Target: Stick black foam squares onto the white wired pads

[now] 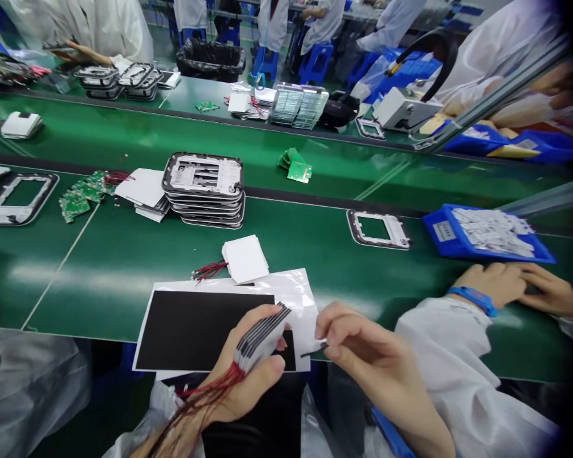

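Note:
A stack of thin white packs [262, 340] with black strips along their edges is in the grip of my left hand [243, 375]; its red and black wires trail over my wrist. Just right of the stack, my right hand [363, 343] pinches a small dark strip [314, 349] between thumb and fingers. Beneath both hands lies a white sheet [293, 286] bearing a large black sheet [191, 327]. Beyond it rests a pile of white square packs [246, 257] with red and black wires.
Stacked frames [205, 191] stand at the bench's back, beside green circuit boards [83, 194]. A single frame [378, 229] lies to the right, near a blue tray [494, 232] of white strips. Another person's hands [496, 286] rest at the right. More people sit across the bench.

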`<state>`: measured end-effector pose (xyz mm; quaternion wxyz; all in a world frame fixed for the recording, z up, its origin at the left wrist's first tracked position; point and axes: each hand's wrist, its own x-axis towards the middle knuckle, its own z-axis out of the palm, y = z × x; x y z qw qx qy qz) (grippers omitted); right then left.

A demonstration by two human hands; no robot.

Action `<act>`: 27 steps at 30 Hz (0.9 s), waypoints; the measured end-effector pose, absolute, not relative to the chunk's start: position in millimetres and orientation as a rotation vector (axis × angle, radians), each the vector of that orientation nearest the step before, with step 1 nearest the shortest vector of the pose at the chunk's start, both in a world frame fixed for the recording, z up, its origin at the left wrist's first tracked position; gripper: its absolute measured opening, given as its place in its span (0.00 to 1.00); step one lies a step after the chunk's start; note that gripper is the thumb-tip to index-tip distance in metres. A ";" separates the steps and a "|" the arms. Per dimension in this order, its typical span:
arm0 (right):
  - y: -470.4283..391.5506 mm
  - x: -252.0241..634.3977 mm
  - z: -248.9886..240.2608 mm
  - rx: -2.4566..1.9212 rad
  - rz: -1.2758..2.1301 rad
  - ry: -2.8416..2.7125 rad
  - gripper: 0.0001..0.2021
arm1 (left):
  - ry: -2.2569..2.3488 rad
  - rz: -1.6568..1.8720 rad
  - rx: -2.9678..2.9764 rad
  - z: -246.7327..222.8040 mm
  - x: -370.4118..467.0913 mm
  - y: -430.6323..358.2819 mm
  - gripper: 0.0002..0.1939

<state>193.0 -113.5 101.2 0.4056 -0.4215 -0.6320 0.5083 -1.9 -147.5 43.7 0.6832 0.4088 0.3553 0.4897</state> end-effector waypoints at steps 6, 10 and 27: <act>-105.5 178.1 103.4 -0.997 1.229 -1.676 0.10 | 0.987 1.085 1.082 45.4 -15.5 -152.3 0.26; -103.7 174.1 104.0 -0.952 1.164 -1.708 0.13 | 0.973 1.106 0.987 46.1 -16.0 -150.0 0.28; -119.1 130.7 131.2 -1.307 1.406 -1.027 0.22 | 0.512 1.106 0.499 62.8 -9.6 -152.9 0.27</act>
